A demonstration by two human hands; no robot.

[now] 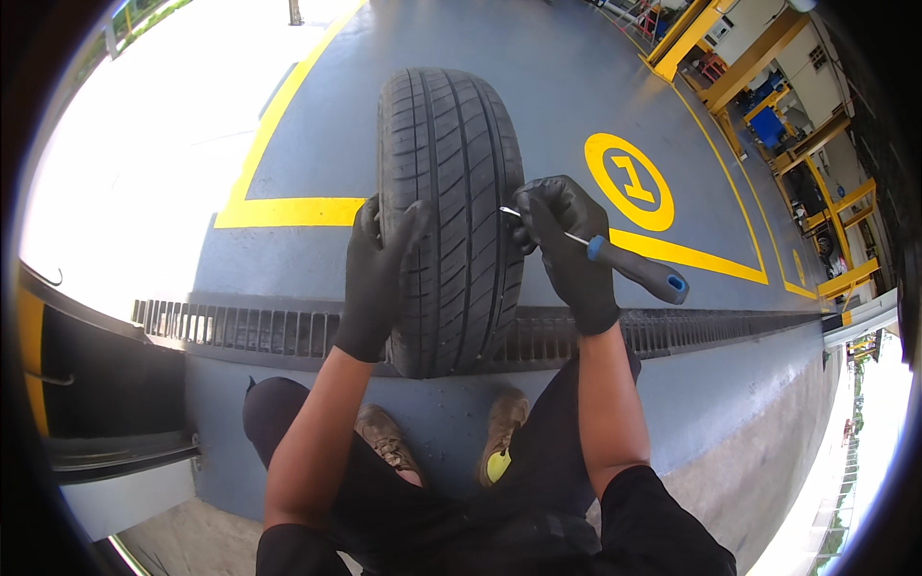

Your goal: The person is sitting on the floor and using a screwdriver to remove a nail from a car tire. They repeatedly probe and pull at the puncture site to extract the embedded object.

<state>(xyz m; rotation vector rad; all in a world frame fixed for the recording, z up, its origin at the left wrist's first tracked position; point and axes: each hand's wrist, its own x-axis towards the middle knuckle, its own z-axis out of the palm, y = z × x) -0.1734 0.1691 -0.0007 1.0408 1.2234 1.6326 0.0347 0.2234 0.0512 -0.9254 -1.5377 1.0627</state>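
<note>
A black car tyre (451,211) stands upright on its tread in front of me, between my feet and the painted floor. Its grooved tread faces me. My left hand (377,269), in a black glove, grips the tyre's left side, with the thumb on the tread. In my right hand (567,235), gloved too, is a screwdriver (634,267) with a thin metal shaft and a grey and blue handle. The handle points down to the right, and the tip sits close to the tread's right edge. Whether the tip touches the rubber I cannot tell. My right fingers are closed around the shaft beside the tyre.
A metal drain grate (250,324) runs across the floor beneath the tyre. Yellow lines (298,211) and a yellow circle (629,182) mark the grey floor (557,77). Yellow lift posts (687,38) stand at the far right. My shoes (389,440) are close behind the grate.
</note>
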